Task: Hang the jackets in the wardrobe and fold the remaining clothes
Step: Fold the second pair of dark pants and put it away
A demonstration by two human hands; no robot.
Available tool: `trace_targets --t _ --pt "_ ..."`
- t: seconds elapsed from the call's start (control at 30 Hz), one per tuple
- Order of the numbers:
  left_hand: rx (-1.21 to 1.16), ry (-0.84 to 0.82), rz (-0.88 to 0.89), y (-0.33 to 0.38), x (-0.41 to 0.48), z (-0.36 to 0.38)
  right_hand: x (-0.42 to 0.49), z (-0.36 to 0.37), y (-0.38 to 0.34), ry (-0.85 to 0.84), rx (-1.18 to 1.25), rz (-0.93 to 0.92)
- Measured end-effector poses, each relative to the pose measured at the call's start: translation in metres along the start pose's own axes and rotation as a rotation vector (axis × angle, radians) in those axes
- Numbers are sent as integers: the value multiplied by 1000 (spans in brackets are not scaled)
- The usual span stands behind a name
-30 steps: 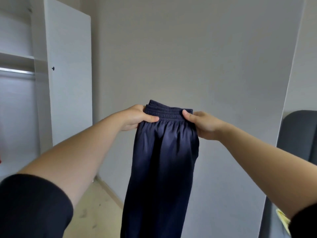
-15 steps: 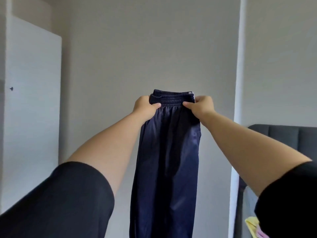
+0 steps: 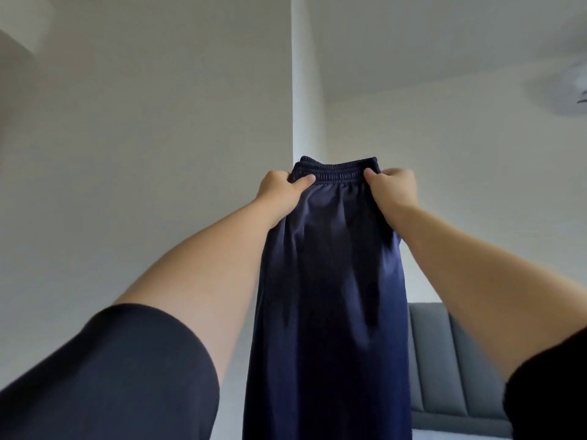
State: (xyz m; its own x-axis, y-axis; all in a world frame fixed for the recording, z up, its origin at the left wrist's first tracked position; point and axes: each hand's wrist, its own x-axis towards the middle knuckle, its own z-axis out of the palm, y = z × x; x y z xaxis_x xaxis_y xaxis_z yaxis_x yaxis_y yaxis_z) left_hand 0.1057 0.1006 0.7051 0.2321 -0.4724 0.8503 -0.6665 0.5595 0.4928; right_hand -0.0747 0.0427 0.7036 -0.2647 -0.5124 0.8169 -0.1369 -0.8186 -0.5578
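We hold navy track pants (image 3: 330,281) up in air, both arms stretched forward and upward, before pale wall (image 3: 158,154). Left hand (image 3: 279,193) grasps left end of elastic waistband (image 3: 336,173), fingers (image 3: 301,182) clenched on fabric, thumb on front. Right hand (image 3: 394,188) grasps right end same way. Waistband roughly level between our hands. Legs hang straight down together, running out of bottom of view. Black sleeves (image 3: 127,376) on our upper arms. White column (image 3: 308,74) behind waistband. Grey padded headboard (image 3: 451,360) low right, behind pants.

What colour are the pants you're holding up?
Dark navy blue all over, waistband too. The pants show clearly in the head view.
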Motion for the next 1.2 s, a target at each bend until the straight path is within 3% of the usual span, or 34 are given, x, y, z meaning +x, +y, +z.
trace_targets --t 0.1,0.2,0.3,0.37,0.5,0.57,0.63,0.7,0.8,0.83,0.9,0.97,1.2 --pt "-92 -182 -118 15 -6 26 7 -38 7 -31 31 85" --pt "-147 -351 -243 14 -18 51 7 -64 29 -199 0 265" --pt "56 -439 -352 5 -27 71 6 -95 57 -538 -259 373" --pt "204 -592 -544 -4 -35 86 5 -111 81 -716 -375 525" --pt "240 -818 -811 -35 -55 138 -8 -112 143 -881 -434 798" --pt "169 -775 -794 -58 -65 175 -18 -103 182 -838 -366 883" --pt "120 -636 -716 -79 -65 214 -21 -86 219 -663 -341 842" --pt "208 -395 -412 -79 -49 239 -8 -68 230 -416 -393 411" --pt "-69 96 97 -26 18 237 62 -68 180 113 -32 -29" --pt "-99 171 222 -2 36 230 82 -73 155 188 7 -136" --pt "-144 221 413 44 63 218 114 -87 109 207 42 -304" --pt "-160 212 464 60 71 216 126 -97 96 192 43 -338" --pt "34 -101 176 -33 -15 247 37 -117 205 -76 -202 -57"
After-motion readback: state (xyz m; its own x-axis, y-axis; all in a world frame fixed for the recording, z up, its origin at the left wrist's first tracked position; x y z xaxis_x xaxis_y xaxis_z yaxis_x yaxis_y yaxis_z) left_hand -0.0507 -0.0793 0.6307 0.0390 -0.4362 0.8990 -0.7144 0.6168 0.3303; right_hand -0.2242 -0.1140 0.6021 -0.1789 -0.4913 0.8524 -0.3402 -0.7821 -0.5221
